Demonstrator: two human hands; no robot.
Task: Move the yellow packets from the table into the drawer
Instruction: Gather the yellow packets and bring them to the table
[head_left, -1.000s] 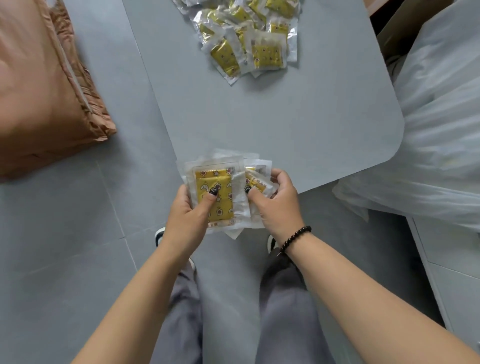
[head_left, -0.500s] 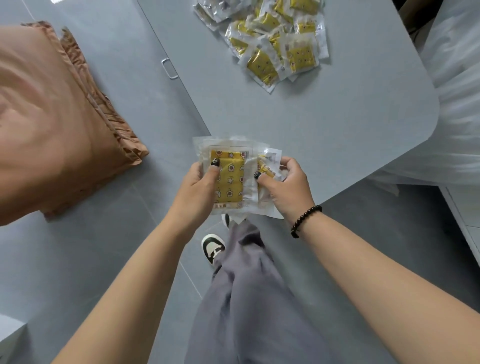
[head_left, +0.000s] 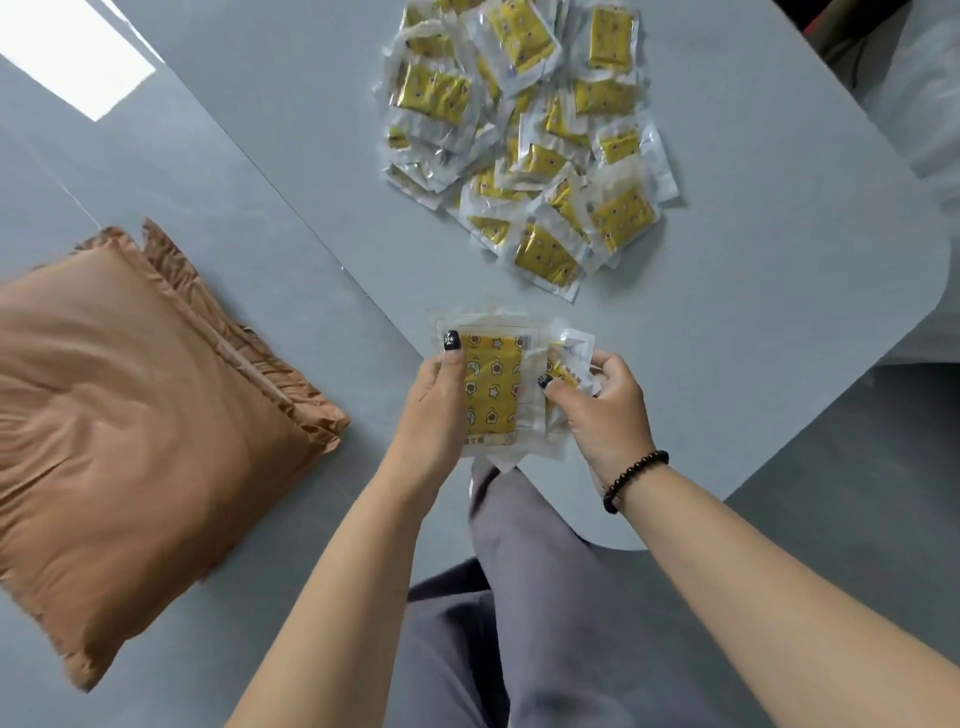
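Scanning from the left of the frame, I note a brown cushion (head_left: 135, 415) lying on the grey floor, clear of the work. At lower centre my left hand (head_left: 434, 415) holds a stack of yellow packets (head_left: 493, 384), thumb curled over the top left corner and fingers hidden beneath. My right hand (head_left: 602, 410) pinches the stack's right edge, where a smaller packet sticks out, thumb on top, fingers curled behind. The stack hangs over the near edge of the grey table (head_left: 753, 364). In the upper centre the remaining pile of packets (head_left: 524, 135) lies on the table. No drawer is in view. I judge the packets light, thin and flexible, with slick clear film wrappers that slide on one another. Grip the stack across its faces, not by loose seal margins.
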